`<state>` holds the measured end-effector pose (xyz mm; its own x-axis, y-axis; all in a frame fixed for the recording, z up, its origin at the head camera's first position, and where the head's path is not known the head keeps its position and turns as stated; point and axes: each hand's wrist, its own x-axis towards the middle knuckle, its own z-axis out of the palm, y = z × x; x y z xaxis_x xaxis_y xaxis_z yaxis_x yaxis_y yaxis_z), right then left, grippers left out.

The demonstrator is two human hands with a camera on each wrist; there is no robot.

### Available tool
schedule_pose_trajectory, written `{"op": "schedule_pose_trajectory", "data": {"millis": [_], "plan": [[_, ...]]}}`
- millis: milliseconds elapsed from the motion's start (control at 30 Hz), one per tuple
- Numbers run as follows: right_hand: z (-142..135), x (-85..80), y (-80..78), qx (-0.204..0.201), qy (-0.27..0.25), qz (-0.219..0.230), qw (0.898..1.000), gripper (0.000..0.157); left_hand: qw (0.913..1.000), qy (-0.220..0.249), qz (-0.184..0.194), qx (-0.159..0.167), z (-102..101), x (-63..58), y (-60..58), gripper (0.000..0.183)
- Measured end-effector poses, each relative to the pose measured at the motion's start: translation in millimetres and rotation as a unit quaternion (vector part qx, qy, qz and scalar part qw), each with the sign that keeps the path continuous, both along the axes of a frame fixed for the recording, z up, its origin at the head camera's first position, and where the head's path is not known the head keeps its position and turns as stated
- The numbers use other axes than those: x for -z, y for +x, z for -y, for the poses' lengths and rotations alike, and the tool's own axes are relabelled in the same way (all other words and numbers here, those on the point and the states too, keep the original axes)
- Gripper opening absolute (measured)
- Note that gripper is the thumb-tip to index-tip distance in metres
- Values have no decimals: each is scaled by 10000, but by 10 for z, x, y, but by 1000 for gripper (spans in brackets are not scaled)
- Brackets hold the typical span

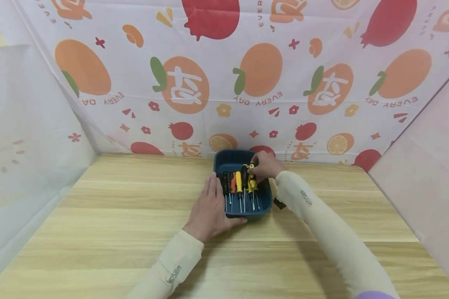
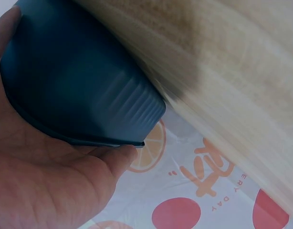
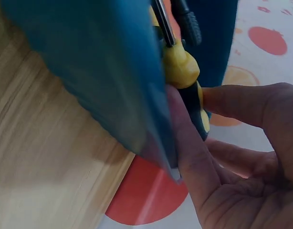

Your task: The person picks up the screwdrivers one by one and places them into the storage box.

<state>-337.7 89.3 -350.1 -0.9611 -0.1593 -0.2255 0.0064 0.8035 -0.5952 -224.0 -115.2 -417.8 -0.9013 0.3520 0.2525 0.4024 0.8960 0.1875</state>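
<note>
A dark blue plastic bin (image 1: 230, 158) stands on the table against the back wall, holding several screwdrivers side by side with their shafts toward me. My left hand (image 1: 209, 211) holds the bin at its near left corner, fingers along the left rim and thumb across the near end; the left wrist view shows the bin's ribbed outer wall (image 2: 84, 81). Over the bin's right side, my right hand (image 1: 268, 167) pinches the handle of a yellow-and-black screwdriver (image 3: 183, 69). Beside it lie a black-handled screwdriver (image 1: 245, 176), a yellow-handled screwdriver (image 1: 239, 182) and an orange-handled screwdriver (image 1: 233, 182).
The wooden table (image 1: 134, 232) spreads out around the bin. A fruit-printed cloth (image 1: 224, 83) hangs right behind it, with pale sheets at both sides. A small black object (image 1: 279, 203) shows under my right wrist; its kind is unclear.
</note>
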Motion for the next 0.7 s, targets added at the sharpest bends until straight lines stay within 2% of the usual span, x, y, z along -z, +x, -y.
{"op": "schedule_pose_trajectory", "data": {"millis": [133,333,700], "plan": [[74,21,-21,-25,479,62,9988,38,10000,32,0,-5,11,-25,13,132],[148,54,-28,7,897,70,9959,23,9999,96,-38,22,25,-38,23,131],[176,75,9,-120,1195,164,9926,23,10000,50,-36,8,20,-14,25,131]]}}
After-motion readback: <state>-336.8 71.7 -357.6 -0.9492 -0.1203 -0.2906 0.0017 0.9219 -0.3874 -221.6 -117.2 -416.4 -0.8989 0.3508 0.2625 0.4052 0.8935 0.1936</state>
